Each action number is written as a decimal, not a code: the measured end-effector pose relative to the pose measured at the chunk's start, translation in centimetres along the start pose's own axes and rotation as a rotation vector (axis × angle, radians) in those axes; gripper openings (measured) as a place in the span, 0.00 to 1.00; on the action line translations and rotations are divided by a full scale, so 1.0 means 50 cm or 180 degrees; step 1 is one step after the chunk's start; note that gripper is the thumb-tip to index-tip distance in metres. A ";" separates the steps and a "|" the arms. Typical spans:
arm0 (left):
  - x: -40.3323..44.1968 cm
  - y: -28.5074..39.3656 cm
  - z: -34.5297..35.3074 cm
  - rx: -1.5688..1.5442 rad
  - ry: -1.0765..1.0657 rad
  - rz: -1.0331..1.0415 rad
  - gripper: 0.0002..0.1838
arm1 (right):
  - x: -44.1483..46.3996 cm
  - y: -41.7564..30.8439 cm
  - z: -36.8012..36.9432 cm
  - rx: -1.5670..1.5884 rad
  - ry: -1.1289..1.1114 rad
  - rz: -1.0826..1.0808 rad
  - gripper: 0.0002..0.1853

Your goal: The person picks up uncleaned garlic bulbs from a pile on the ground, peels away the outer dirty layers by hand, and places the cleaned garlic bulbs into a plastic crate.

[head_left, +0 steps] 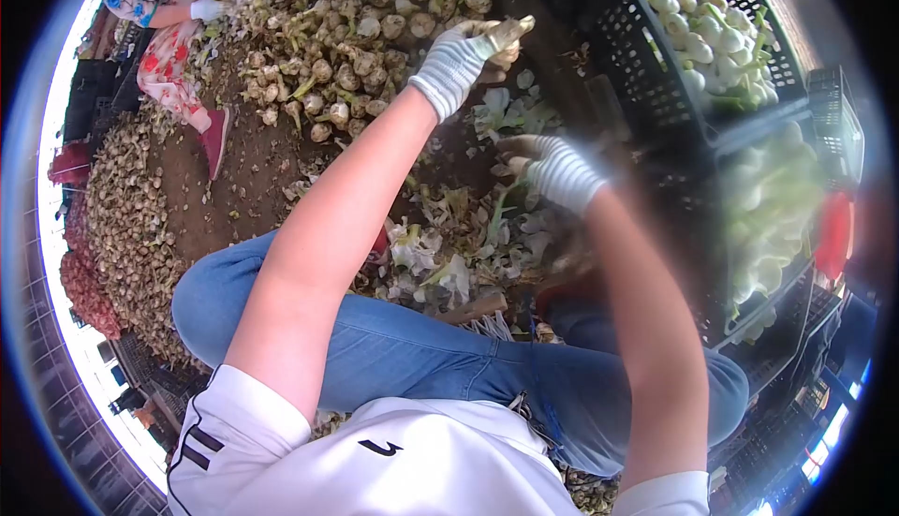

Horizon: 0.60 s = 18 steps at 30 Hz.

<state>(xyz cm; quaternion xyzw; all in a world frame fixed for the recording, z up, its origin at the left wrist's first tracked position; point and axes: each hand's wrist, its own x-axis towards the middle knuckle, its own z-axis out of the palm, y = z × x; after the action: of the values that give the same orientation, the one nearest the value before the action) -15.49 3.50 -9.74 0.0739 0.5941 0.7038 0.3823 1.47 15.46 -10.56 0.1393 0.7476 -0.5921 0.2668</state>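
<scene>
My left hand (471, 55), in a white knit glove with soiled fingertips, is raised over the edge of the garlic heap (393, 10). Its fingers are bent together; whatever they may hold is hidden. My right hand (554, 169), gloved the same way, hovers above pale garlic peelings (510, 113) on the ground. Motion smears its fingers, which point left, and I cannot make out anything in them. More peelings and cut green stems (454, 254) lie below both hands, in front of my legs.
At right, a black perforated crate (655, 57) holds cleaned white garlic bulbs (716, 38); another batch (773, 207) sits nearer me, partly blurred. Another person's gloved hand (208, 7) and red shoe (214, 141) are at upper left. A second garlic heap (131, 226) lies at left.
</scene>
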 end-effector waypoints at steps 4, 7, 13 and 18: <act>-0.034 0.055 0.097 -0.0234 -0.0311 0.0548 0.22 | -0.035 0.003 -0.034 0.0173 0.0236 -0.0027 0.19; -0.055 0.085 0.138 -0.0430 -0.0414 0.0788 0.23 | -0.051 -0.003 -0.037 0.0198 0.0249 -0.0052 0.19; -0.117 0.123 0.172 -0.0303 -0.0494 0.0964 0.20 | -0.068 -0.012 -0.033 0.0639 0.0108 -0.0367 0.19; -0.178 0.106 0.164 -0.0376 -0.0621 0.0802 0.31 | -0.138 -0.065 -0.068 0.1927 0.0071 -0.0532 0.20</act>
<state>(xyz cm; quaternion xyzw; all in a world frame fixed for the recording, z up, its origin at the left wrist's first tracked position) -7.10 4.33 0.45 0.1932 0.4978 0.7694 0.3506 4.61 18.60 -3.51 0.1569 0.5490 -0.8061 0.1554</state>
